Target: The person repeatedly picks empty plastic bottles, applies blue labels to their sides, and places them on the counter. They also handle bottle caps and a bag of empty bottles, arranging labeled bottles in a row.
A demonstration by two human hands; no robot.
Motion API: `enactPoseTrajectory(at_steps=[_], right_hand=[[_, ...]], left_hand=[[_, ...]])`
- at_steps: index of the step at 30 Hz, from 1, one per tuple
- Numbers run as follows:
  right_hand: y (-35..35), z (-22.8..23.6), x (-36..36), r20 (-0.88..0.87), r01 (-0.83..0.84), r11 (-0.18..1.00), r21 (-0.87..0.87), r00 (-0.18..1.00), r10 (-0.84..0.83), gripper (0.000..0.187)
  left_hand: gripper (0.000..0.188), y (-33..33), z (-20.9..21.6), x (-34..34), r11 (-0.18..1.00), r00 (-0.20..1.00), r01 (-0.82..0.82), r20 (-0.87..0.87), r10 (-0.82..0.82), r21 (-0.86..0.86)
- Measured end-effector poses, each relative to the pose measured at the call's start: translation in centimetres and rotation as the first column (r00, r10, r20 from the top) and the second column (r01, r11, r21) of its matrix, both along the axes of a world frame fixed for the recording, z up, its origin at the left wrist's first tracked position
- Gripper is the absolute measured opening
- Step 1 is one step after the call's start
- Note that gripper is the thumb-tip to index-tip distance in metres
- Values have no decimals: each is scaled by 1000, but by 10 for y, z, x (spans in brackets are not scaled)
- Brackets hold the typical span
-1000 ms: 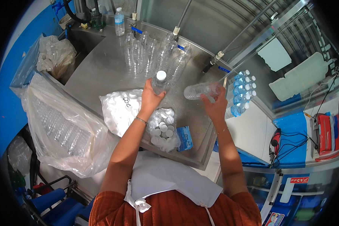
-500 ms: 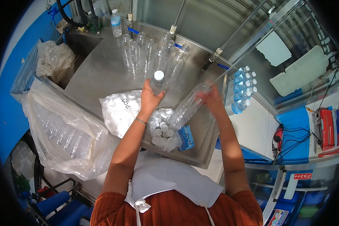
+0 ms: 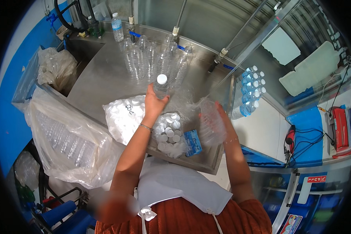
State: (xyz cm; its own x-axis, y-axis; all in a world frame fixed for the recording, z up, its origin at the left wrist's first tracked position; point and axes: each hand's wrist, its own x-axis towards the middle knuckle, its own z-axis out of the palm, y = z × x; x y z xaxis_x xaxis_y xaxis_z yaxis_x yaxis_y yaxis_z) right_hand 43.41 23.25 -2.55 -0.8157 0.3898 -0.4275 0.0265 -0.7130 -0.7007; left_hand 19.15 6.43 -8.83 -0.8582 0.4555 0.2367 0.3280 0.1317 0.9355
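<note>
My left hand [image 3: 155, 104] grips an upright clear plastic bottle [image 3: 161, 89] with a white cap, over the steel counter. My right hand [image 3: 221, 113] is wrapped round another clear bottle [image 3: 212, 126], tilted and smeared by motion; its mouth is hard to make out. Beyond the left hand, several clear uncapped bottles [image 3: 150, 62] stand in a group. Nearer me, an open clear bag of white caps [image 3: 169, 134] lies beside a blue packet [image 3: 192, 142]. To its left rests a stuffed white plastic bag [image 3: 123, 119] with dark marks on it.
A big clear bag of bottles [image 3: 62, 134] leans on the counter's left edge, below the sink [image 3: 90, 48]. Taps [image 3: 220, 56] line the back wall. Labelled, capped bottles [image 3: 250, 87] stand in rows at the right. One labelled bottle [image 3: 117, 27] is at the back left.
My right hand has come down and nearer to me, swinging its bottle away from the bag of caps toward the counter's right edge. The left hand keeps its capped bottle nearly in place.
</note>
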Motion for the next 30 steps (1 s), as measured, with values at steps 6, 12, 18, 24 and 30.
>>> enactPoseTrajectory(at_steps=[6, 12, 18, 24, 30], right_hand=[[-12, 26, -33, 243, -188, 221, 957, 936, -256, 65], [-18, -1, -52, -83, 35, -139, 990, 928, -362, 73], [-35, 25, -52, -329, 204, -301, 931, 828, -455, 72], [-53, 53, -16, -370, 270, 506, 819, 923, 107, 47], [-55, 42, 6, -624, 207, 907, 367, 778, 75, 43]], left_hand=[[72, 4, 15, 10, 993, 996, -88, 19, 90, -74], [58, -13, 52, 35, 999, 994, 32, -104, -30, 19], [56, -35, 86, 68, 949, 932, 313, -204, -301, 29], [59, -45, 97, 115, 717, 694, 696, 223, -685, 36], [65, -34, 87, 126, 250, -439, 497, 490, -753, 831]])
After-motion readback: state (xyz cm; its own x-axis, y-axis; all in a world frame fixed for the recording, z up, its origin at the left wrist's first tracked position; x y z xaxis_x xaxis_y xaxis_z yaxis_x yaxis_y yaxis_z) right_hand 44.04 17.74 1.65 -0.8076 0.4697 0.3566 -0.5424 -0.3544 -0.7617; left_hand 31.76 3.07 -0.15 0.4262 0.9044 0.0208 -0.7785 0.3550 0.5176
